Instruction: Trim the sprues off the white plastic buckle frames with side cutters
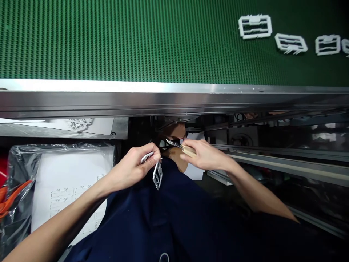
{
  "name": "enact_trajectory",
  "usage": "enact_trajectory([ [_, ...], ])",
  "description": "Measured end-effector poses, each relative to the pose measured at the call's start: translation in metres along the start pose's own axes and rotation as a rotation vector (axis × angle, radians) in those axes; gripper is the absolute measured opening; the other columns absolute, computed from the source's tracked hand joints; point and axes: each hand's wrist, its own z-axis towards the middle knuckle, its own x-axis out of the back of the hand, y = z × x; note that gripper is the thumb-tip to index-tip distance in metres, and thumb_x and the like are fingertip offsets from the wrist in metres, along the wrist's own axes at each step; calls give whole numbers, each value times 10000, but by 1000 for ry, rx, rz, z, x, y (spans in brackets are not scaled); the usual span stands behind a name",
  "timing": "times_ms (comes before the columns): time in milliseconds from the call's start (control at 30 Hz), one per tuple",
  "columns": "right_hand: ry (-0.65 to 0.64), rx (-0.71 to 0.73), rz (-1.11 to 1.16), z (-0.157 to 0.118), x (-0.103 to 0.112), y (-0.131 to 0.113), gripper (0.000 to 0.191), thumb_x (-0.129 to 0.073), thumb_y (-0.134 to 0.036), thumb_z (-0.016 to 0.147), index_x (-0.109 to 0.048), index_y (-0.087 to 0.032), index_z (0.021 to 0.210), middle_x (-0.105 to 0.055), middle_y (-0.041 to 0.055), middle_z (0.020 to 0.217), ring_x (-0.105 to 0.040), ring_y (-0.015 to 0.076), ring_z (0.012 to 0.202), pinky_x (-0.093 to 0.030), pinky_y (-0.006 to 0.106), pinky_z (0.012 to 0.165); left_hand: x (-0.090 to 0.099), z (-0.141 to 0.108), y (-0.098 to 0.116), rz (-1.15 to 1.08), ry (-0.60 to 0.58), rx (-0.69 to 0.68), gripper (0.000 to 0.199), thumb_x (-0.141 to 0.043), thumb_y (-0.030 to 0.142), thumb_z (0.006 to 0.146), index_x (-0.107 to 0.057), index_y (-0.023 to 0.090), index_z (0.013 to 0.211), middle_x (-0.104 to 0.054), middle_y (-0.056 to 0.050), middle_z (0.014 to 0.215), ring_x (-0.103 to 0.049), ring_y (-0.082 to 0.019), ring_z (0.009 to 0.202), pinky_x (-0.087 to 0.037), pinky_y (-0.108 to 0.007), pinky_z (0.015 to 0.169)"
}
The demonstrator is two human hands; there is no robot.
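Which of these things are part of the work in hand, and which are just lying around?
In use: left hand holding a white plastic frame; right hand holding wood-handled nippers.
Lying about: white plastic frames on a green conveyor belt; plastic-wrapped paper sheets.

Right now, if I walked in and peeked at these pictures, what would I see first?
The big green belt fills the top, with white frames lying in a row at its right. Near the middle, the left hand holds a small white frame, and the right hand holds a wood-handled tool close by.
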Motion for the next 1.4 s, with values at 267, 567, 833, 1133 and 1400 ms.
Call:
enact_trajectory([
  [267,212,176,877,17,-95,-13,271,-686,-317,725,-482,-185,845,-519,-32,747,-459,80,618,-391,207,580,0,16,-12,-415,-19,44,189,-537,339,866,-532,151,892,-613,-59,879,-572,-180,757,-454,-313,704],
  [567,480,-16,1086,14,-95,-20,249,-697,-239,709,-470,-182,793,-459,-47,684,-433,72,588,-389,210,567,-6,24,-50,-717,69,229,412,-566,435,845,-621,146,1134,-646,-91,958,-588,-163,767,-458,-231,646],
  [833,546,-39,1227,24,-102,-46,270,-698,-283,719,-457,-188,796,-504,-36,709,-554,108,675,-470,238,641,-18,15,-47,-1186,31,131,402,-659,391,793,-658,125,1096,-677,-117,1005,-640,-186,842,-518,-218,712],
  [1133,532,64,386,9,-61,-20,285,-598,-317,802,-541,-187,1049,-600,36,942,-564,137,811,-449,260,756,-17,9,-47,-1335,61,205,463,-691,471,736,-694,91,999,-703,-122,876,-666,-171,710,-550,-203,649],
  [1400,280,149,-190,2,-23,-8,194,-518,-284,814,-581,-208,981,-596,11,841,-533,134,734,-368,236,640,-19,4,-49,-1234,85,145,464,-687,461,745,-678,105,1044,-707,-114,902,-668,-187,767,-555,-232,696],
])
